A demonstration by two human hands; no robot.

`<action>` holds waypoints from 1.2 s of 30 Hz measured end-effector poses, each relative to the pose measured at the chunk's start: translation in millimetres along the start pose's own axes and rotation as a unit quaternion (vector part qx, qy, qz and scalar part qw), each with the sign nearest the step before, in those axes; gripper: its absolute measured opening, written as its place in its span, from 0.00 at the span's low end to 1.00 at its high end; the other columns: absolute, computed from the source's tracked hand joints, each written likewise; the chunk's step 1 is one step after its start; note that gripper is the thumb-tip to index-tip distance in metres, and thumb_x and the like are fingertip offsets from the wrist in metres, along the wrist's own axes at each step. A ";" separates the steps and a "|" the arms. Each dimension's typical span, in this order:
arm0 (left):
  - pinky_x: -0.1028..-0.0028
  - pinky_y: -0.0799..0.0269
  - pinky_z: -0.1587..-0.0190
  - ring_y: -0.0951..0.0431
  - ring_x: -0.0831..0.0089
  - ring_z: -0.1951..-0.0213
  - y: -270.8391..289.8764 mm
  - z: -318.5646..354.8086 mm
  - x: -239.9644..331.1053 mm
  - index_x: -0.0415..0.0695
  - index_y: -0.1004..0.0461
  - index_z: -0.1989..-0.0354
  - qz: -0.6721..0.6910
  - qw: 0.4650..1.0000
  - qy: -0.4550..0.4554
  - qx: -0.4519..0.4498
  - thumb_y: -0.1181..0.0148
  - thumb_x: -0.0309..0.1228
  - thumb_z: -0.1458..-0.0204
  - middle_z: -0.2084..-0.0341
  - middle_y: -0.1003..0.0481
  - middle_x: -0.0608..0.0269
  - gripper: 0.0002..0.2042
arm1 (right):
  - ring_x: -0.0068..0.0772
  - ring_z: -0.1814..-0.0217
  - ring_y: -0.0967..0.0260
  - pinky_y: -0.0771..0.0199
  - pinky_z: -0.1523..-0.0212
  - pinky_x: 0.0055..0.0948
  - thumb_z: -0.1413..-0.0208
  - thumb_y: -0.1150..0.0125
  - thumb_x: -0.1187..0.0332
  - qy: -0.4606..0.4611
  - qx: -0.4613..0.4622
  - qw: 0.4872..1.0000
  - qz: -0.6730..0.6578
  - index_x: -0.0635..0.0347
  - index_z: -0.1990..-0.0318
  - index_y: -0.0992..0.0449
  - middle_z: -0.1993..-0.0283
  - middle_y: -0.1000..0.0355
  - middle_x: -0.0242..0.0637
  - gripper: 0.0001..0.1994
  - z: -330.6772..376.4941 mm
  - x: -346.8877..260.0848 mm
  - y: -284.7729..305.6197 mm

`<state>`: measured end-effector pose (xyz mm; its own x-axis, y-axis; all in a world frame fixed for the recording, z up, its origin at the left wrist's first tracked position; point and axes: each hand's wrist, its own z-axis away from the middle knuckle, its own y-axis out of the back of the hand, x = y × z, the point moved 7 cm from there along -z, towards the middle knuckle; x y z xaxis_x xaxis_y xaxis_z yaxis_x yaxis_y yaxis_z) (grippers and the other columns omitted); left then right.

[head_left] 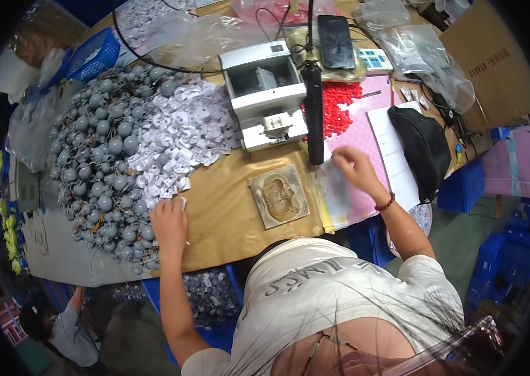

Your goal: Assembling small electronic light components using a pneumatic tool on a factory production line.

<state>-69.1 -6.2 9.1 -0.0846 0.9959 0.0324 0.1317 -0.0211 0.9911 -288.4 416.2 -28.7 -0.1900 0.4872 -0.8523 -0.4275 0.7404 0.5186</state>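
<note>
My left hand rests palm down at the near edge of a heap of small white plastic parts. Its fingers are curled, and a white part pokes out beside the fingertips. Left of it spreads a big pile of grey round parts with thin stems. My right hand hovers over the pink sheet, thumb and fingers bent together; whatever they hold is too small to make out. Just left of those fingers hangs a black electric screwdriver, pointing down. Between my hands lies a square metal block with a shaped hollow.
A white screw feeder stands behind the block. Small red parts lie right of it. Farther right are a phone, a power strip, a black pouch and a carton. Another person is at lower left.
</note>
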 end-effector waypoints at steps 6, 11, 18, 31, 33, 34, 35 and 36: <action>0.58 0.30 0.56 0.27 0.57 0.57 -25.3 7.2 99.8 0.44 0.23 0.57 0.151 0.988 -0.022 -0.017 0.35 0.26 0.51 0.64 0.27 0.58 0.12 | 0.48 0.58 0.25 0.24 0.59 0.41 0.45 0.37 0.72 0.104 0.083 0.962 0.239 0.61 0.57 0.23 0.62 0.25 0.45 0.09 -34.9 -8.8 29.7; 0.58 0.29 0.53 0.27 0.56 0.56 -23.9 4.1 102.8 0.43 0.23 0.55 0.192 0.981 -0.003 -0.028 0.35 0.25 0.52 0.63 0.27 0.57 0.14 | 0.50 0.60 0.28 0.26 0.61 0.45 0.44 0.40 0.71 0.141 0.073 0.936 0.314 0.60 0.60 0.24 0.65 0.28 0.45 0.06 -50.9 -7.6 2.3; 0.59 0.27 0.54 0.25 0.54 0.57 -15.9 -10.6 142.7 0.41 0.22 0.58 0.327 0.943 -0.006 0.055 0.36 0.22 0.52 0.63 0.26 0.55 0.12 | 0.53 0.63 0.28 0.26 0.63 0.47 0.46 0.39 0.73 0.168 0.102 0.921 0.336 0.60 0.64 0.27 0.66 0.29 0.46 0.04 -50.6 19.1 -3.3; 0.57 0.33 0.44 0.29 0.56 0.47 -36.0 -37.7 197.2 0.47 0.22 0.56 0.361 0.926 -0.048 0.100 0.31 0.29 0.53 0.58 0.26 0.61 0.14 | 0.24 0.65 0.26 0.27 0.64 0.24 0.46 0.32 0.77 0.114 0.020 0.988 -0.103 0.62 0.59 0.22 0.64 0.24 0.33 0.08 -12.3 -33.0 -15.6; 0.57 0.35 0.42 0.31 0.55 0.45 -31.3 -36.1 189.3 0.48 0.23 0.52 0.375 0.922 -0.013 0.094 0.30 0.32 0.53 0.55 0.28 0.59 0.18 | 0.27 0.66 0.27 0.27 0.64 0.26 0.48 0.30 0.77 0.189 -0.045 0.979 -0.059 0.61 0.61 0.21 0.65 0.24 0.34 0.08 5.1 -68.3 -45.8; 0.56 0.36 0.41 0.33 0.54 0.44 -27.4 -33.7 183.5 0.48 0.24 0.49 0.373 0.923 0.003 0.093 0.29 0.34 0.53 0.52 0.29 0.58 0.21 | 0.29 0.66 0.27 0.28 0.65 0.27 0.49 0.29 0.76 0.223 -0.067 0.972 -0.039 0.61 0.62 0.21 0.65 0.25 0.34 0.08 11.1 -78.4 -60.7; 0.56 0.37 0.40 0.34 0.53 0.43 -23.7 -32.0 178.8 0.48 0.25 0.47 0.373 0.923 0.017 0.094 0.28 0.36 0.53 0.49 0.31 0.57 0.24 | 0.30 0.67 0.27 0.28 0.65 0.28 0.51 0.28 0.76 0.251 -0.083 0.964 -0.021 0.61 0.64 0.21 0.65 0.25 0.35 0.08 15.2 -87.5 -72.9; 0.56 0.37 0.39 0.34 0.53 0.43 -16.4 -24.3 170.6 0.49 0.25 0.46 0.341 0.932 0.030 0.119 0.28 0.37 0.54 0.48 0.31 0.57 0.24 | 0.32 0.66 0.27 0.28 0.64 0.30 0.52 0.28 0.76 0.312 -0.089 0.946 0.023 0.61 0.63 0.22 0.65 0.25 0.35 0.09 19.4 -96.0 -83.5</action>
<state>-109.7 161.9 1.5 0.0447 0.7509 0.6589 0.3896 -0.6205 0.6806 -217.3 316.6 11.1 -0.6726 0.1072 -0.7322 -0.5379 0.6087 0.5832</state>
